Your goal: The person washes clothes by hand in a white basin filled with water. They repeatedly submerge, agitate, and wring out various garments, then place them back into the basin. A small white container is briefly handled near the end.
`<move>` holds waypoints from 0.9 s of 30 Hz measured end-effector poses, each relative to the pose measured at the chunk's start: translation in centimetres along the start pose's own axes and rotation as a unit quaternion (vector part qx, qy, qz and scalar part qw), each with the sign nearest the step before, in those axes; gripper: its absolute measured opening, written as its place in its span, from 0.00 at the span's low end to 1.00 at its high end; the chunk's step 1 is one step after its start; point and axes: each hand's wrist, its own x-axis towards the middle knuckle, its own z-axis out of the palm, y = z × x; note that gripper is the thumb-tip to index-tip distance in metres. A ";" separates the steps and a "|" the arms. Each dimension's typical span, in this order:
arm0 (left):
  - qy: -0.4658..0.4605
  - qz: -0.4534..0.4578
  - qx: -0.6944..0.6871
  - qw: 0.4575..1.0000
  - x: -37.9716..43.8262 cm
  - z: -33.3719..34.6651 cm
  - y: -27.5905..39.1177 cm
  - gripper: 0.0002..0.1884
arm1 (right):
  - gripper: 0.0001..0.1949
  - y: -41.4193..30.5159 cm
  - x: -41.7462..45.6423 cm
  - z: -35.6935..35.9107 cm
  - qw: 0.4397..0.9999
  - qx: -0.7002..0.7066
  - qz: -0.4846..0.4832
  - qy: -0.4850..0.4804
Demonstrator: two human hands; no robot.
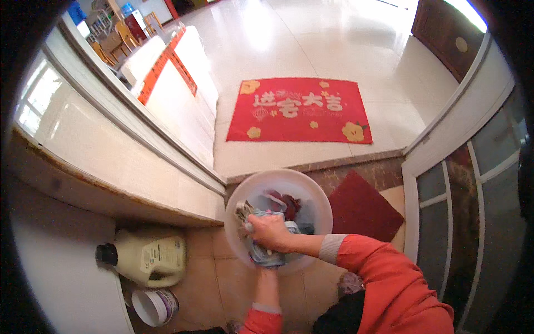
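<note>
A round whitish plastic basin (324, 196) stands on the floor with wet cloths in it. Over its left part my right hand (269, 231) is closed on a bunched, light blue-grey patterned cloth (267, 257). My left hand comes up from below, its wrist (267, 277) at the near rim; the cloth and my right hand hide its fingers, so its grip cannot be made out. Dark red cloth (292, 205) and darker pieces lie deeper in the basin.
A pale yellow-green jug (167, 259) with a black cap lies on its side at the left, by a white tub (148, 309). A dark red mat (365, 208) lies right of the basin. Beyond the stone doorsill (354, 160) is a red doormat (300, 125); a framed door (411, 208) stands at the right.
</note>
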 end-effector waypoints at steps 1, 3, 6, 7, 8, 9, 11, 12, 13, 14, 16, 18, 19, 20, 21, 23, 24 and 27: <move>-0.010 0.010 0.024 1.000 0.3 0.6 0.0 0.17 | 0.14 1.1 0.8 -0.5 1.000 -0.015 -0.011 0.016; -0.025 0.049 0.108 0.993 0.6 1.0 0.2 0.17 | 0.15 2.1 2.5 -0.3 0.997 -0.026 -0.042 0.056; -0.081 0.153 0.397 0.901 2.1 1.4 1.3 0.17 | 0.16 2.8 3.5 -0.7 0.996 -0.037 -0.042 0.069; -0.099 0.195 0.514 0.830 2.7 1.3 1.7 0.17 | 0.17 3.7 3.7 -0.4 0.999 -0.033 -0.024 0.035; -0.091 0.224 0.603 0.760 2.7 0.2 1.4 0.18 | 0.18 4.6 3.9 -0.2 1.000 -0.029 -0.005 0.003; -0.070 0.256 0.690 0.673 2.6 -1.1 1.7 0.18 | 0.19 4.6 3.9 -0.3 0.998 -0.055 -0.014 -0.016; -0.061 0.229 0.661 0.712 2.3 -2.3 1.5 0.19 | 0.22 4.9 3.3 -1.4 0.987 -0.121 -0.031 -0.101; -0.061 0.135 0.485 0.862 2.6 -2.6 1.2 0.19 | 0.25 5.5 2.8 -1.4 0.973 -0.147 -0.036 -0.173; -0.040 0.038 0.250 0.967 2.8 -2.6 0.8 0.19 | 0.26 6.3 2.8 -1.6 0.958 -0.151 -0.050 -0.240; -0.020 -0.020 0.101 0.995 2.9 -2.6 0.3 0.19 | 0.25 6.7 3.3 -1.5 0.948 -0.159 -0.034 -0.274; 0.008 -0.090 -0.075 0.993 3.5 -2.3 -0.3 0.19 | 0.25 7.9 4.4 -1.1 0.924 -0.173 -0.001 -0.341; 0.018 -0.112 -0.144 0.983 3.8 -2.3 -1.0 0.19 | 0.21 10.2 5.1 1.3 0.927 -0.168 0.058 -0.330; 0.017 -0.122 -0.167 0.978 4.2 -2.1 -1.2 0.19 | 0.20 10.7 5.3 1.9 0.923 -0.170 0.103 -0.330; 0.013 -0.122 -0.183 0.975 4.1 -2.0 -1.5 0.19 | 0.19 11.1 5.3 2.5 0.917 -0.171 0.148 -0.329; 0.014 -0.120 -0.203 0.972 4.3 -2.1 -1.8 0.19 | 0.18 11.1 5.0 3.4 0.935 -0.150 0.167 -0.276; 0.001 -0.118 -0.244 0.963 4.7 -1.8 -2.1 0.20 | 0.16 10.5 3.4 4.1 0.957 -0.111 0.210 -0.165; 0.002 -0.111 -0.275 0.955 5.0 -2.2 -1.6 0.20 | 0.14 8.6 3.0 3.4 0.976 -0.059 0.163 -0.134; 0.033 -0.126 -0.349 0.928 4.5 -2.6 -1.1 0.20 | 0.12 4.4 -0.4 1.0 0.989 0.038 -0.012 -0.142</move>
